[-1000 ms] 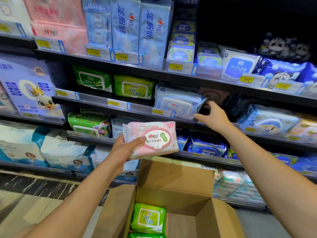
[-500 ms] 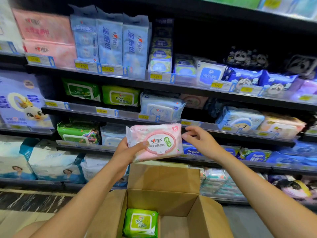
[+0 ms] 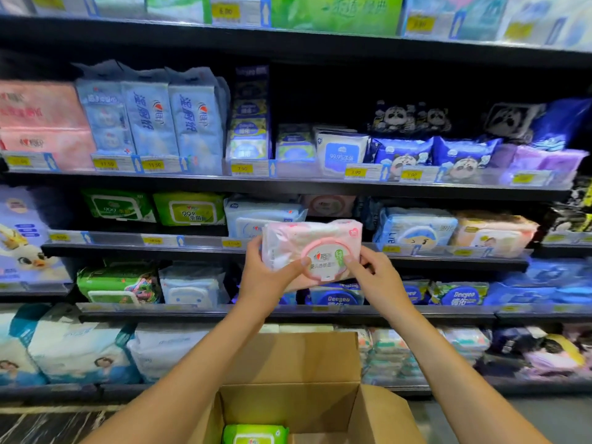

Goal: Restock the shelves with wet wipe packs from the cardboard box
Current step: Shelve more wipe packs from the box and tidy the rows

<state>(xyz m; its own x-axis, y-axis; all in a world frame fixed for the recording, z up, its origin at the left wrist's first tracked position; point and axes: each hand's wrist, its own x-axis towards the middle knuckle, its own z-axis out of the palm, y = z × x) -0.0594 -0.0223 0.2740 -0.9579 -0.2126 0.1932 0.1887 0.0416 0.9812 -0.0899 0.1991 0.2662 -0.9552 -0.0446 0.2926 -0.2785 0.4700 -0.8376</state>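
Note:
A pink wet wipe pack (image 3: 307, 241) with a round pink lid is held up in front of the middle shelf's edge (image 3: 192, 248). My left hand (image 3: 267, 274) grips its left end and underside. My right hand (image 3: 373, 277) holds its right lower corner, thumb on the lid. Behind the pack, a dim pink pack (image 3: 328, 205) lies deep in a gap between blue packs. The open cardboard box (image 3: 288, 363) stands below my arms, with a green wipe pack (image 3: 254, 434) showing at its bottom.
Black shelves full of goods: green 99.9 packs (image 3: 189, 208), a pale blue pack (image 3: 256, 216) just left of the gap, blue and peach baby wipes (image 3: 416, 229) to its right, Deeyeo packs (image 3: 336, 296) below. Tissue bundles fill the upper and lowest shelves.
My right hand left the shelf and came back onto the pink pack. Both hands have lifted the pack up to the middle shelf level. The view tilted upward.

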